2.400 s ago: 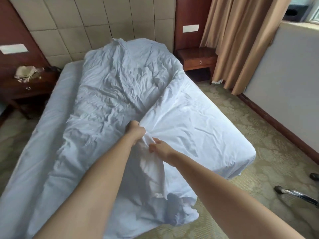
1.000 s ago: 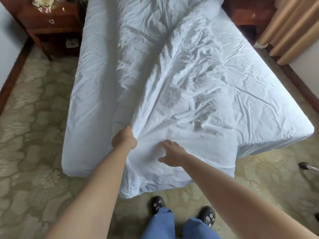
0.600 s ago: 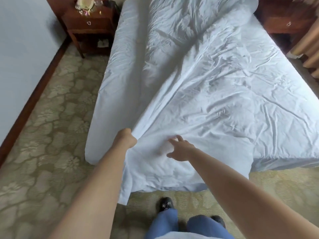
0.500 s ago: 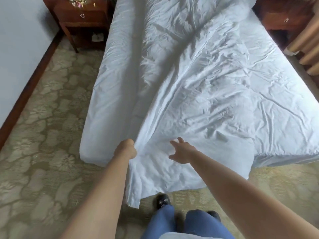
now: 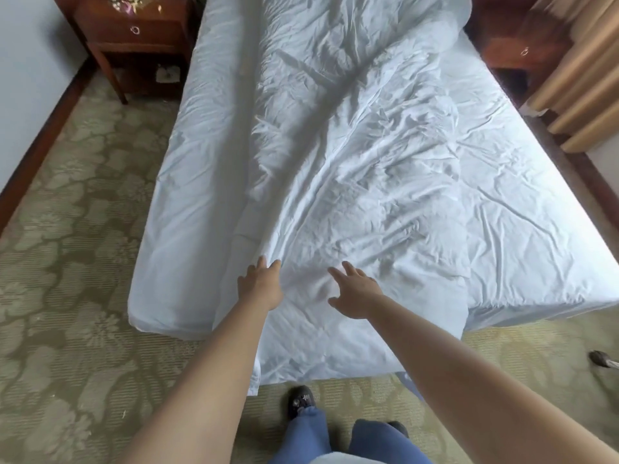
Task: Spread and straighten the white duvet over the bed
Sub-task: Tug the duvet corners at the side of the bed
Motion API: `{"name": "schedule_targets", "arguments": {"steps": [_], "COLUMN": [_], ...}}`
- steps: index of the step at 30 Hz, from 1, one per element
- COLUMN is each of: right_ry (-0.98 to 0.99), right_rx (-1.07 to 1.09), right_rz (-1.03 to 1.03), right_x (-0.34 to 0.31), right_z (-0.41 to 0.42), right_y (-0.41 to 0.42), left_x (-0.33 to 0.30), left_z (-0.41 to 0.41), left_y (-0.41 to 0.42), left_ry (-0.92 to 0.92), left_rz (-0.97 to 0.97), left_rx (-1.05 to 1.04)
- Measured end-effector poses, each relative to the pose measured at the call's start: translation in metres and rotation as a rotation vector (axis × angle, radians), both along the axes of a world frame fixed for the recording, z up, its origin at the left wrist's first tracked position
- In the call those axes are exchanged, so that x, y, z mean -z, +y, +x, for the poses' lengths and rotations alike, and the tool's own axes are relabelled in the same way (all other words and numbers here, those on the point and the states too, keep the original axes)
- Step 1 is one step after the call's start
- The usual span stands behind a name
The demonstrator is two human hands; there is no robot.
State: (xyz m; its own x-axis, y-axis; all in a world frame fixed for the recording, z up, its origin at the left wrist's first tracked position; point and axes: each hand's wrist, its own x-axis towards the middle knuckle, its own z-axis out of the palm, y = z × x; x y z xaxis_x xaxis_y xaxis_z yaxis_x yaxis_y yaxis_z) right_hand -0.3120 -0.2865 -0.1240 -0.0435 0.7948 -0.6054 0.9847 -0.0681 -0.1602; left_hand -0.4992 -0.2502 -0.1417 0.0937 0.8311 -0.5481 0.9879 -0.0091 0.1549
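The white duvet (image 5: 361,169) lies crumpled in a long strip down the middle of the bed (image 5: 187,209), its near end hanging over the foot edge toward the floor. The white sheet shows bare on both sides of it. My left hand (image 5: 259,284) rests flat on the duvet near the foot edge, fingers stretched out. My right hand (image 5: 355,289) is a little to its right, fingers spread over the duvet's near end. Neither hand holds any cloth.
A wooden nightstand (image 5: 134,38) stands at the far left of the bed, another (image 5: 516,51) at the far right beside beige curtains (image 5: 582,78). Patterned carpet (image 5: 73,262) surrounds the bed. My shoes (image 5: 301,403) are at the foot edge. A metal object (image 5: 603,360) lies at the right.
My left hand has let go of the bunched duvet edge and opened flat. My right hand stayed spread on the duvet. The duvet's end now hangs flatter over the foot edge.
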Motion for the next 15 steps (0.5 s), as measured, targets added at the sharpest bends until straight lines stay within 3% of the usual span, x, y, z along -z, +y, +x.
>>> {"name": "schedule_targets", "arguments": {"steps": [15], "right_ry": [0.022], "right_rx": [0.251], "right_rz": [0.267], "right_x": [-0.11], "right_z": [0.159], "right_y": [0.001], "left_x": [-0.125], "left_z": [0.173], "left_y": [0.044], "left_ry": [-0.02], "left_rz": [0.171], "left_rx": [0.272]}}
